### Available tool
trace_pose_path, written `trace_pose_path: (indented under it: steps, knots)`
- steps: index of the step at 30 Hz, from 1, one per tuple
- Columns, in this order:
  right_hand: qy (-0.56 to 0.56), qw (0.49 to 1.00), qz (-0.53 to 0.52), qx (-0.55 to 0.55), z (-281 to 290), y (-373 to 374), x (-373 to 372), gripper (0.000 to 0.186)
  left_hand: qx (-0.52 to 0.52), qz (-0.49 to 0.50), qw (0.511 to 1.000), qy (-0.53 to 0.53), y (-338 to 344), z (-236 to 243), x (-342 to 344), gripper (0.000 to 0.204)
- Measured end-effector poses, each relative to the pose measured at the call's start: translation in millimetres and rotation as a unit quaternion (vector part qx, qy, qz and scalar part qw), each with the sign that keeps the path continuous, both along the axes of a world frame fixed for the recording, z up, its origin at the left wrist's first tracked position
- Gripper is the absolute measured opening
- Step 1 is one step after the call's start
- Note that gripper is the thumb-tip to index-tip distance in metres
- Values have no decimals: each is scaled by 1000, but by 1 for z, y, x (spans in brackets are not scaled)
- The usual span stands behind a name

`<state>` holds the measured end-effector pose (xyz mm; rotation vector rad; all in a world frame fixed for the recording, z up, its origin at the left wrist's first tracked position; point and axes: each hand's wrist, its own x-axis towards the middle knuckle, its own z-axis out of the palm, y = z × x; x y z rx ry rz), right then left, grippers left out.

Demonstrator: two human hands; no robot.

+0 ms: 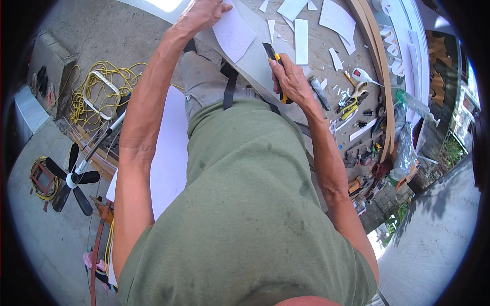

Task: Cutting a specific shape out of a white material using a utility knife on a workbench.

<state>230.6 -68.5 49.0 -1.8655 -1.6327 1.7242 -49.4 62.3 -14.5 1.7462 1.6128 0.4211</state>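
At the top, my left hand (pixel 206 13) has its fingers curled on a curved white sheet (pixel 235 35) with faint drawn lines, lying at the edge of the grey work table (pixel 258 71). My right hand (pixel 288 79) grips a yellow and black utility knife (pixel 270 53), its dark blade pointing up and left beside the sheet. Several cut white pieces (pixel 301 41), strips and scraps lie to the right of the knife, along with a larger white offcut (pixel 337 20).
Tools and scissors (pixel 357 97), a white device (pixel 362 75) and a long curved brown board (pixel 388 102) occupy the right side. At the left are tangled yellow cord (pixel 84 92), a black-bladed fan (pixel 72 178) and a concrete block (pixel 51 56). A white board (pixel 168 148) leans behind my left forearm.
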Motion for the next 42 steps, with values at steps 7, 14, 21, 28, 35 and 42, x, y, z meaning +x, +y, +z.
trace_pose_path:
  steps: [7, 14, 21, 28, 35, 42]
  knots:
    - [-140, 973, 122, 136, -12, -4, -8, 31, 144, -140, 979, 28, -8, 52, 20, 67]
    - [-181, 942, 191, 209, -2, 16, -25, 26, 133, -108, 982, 84, -89, 26, 11, 93]
    - [-209, 907, 278, 236, -5, 37, -23, 24, 139, -109, 979, 103, -87, 19, 14, 95]
    - [-216, 906, 294, 214, -6, 43, -24, 25, 140, -184, 970, 72, -68, 14, 5, 97]
    - [-203, 911, 290, 210, -9, 46, -22, 25, 144, -199, 966, 79, -65, 12, 4, 99]
    - [-204, 910, 295, 209, -9, 46, -24, 25, 146, -201, 965, 84, -64, 11, 4, 100]
